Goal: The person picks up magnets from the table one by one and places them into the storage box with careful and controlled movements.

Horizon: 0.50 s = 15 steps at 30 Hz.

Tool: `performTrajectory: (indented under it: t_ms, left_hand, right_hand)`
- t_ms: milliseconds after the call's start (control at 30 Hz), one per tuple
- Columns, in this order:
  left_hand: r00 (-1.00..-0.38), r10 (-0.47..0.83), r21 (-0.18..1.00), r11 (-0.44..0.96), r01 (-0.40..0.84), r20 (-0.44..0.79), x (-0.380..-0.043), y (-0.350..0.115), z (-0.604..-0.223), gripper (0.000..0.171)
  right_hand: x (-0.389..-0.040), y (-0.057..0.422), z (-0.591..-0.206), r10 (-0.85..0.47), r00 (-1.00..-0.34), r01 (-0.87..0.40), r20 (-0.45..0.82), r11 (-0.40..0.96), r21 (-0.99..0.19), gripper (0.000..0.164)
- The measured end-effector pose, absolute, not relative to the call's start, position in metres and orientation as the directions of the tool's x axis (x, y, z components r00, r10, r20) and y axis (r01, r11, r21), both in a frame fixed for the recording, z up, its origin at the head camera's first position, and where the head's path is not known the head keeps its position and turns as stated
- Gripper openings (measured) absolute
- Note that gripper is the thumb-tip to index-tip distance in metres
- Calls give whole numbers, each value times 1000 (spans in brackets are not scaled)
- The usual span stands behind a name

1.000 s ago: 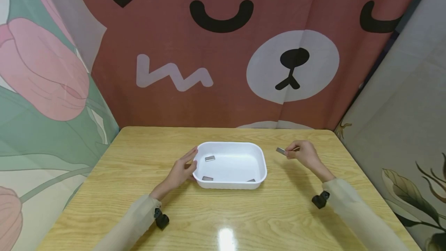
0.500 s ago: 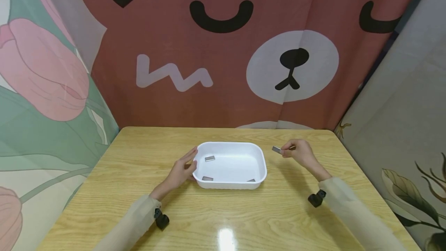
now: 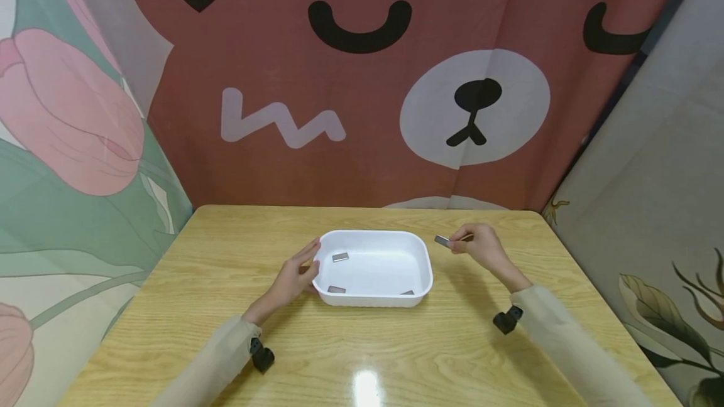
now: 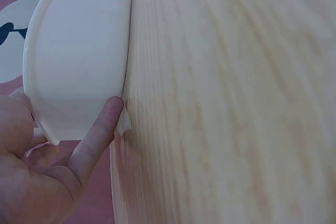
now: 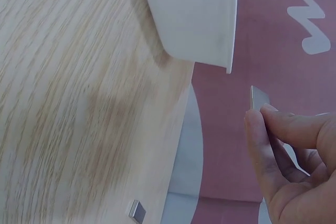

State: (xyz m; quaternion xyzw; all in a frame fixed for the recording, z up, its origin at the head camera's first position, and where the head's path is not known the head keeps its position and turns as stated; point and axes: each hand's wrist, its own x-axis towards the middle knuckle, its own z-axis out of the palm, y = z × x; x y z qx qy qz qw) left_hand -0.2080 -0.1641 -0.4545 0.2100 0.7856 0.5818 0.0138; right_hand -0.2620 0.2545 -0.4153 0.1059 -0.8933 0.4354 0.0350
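A white rectangular plastic tray (image 3: 373,301) stands on the wooden table. Inside it lie small flat silver metal blocks: one (image 3: 340,257) at the back left, another (image 3: 337,289) at the front left, and a third (image 3: 408,293) partly hidden by the front wall. My left hand (image 3: 291,277) rests against the tray's left end; in the left wrist view an extended finger (image 4: 97,135) touches its side near the base. Right of the tray, my right hand (image 3: 488,249) pinches another silver block (image 5: 260,98) between thumb and fingertips, raised above the table.
In the right wrist view one more silver block (image 5: 137,211) lies on the table (image 5: 63,129) near its edge. Behind the table hangs a reddish-brown curtain (image 3: 271,168) with a bear print. Patterned curtains (image 3: 667,206) hang at both sides.
My right hand has moved left toward the tray and slightly away from me, carrying the silver block. The left hand and the tray have stayed in place.
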Motion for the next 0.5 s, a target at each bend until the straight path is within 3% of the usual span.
performTrajectory:
  t_ms: [500]
  left_hand:
    - [-918, 326, 927, 216, 305, 226, -227, -170, -488, 52]
  right_hand:
    - [-258, 238, -408, -178, -971, -233, 158, 575, -784, 6]
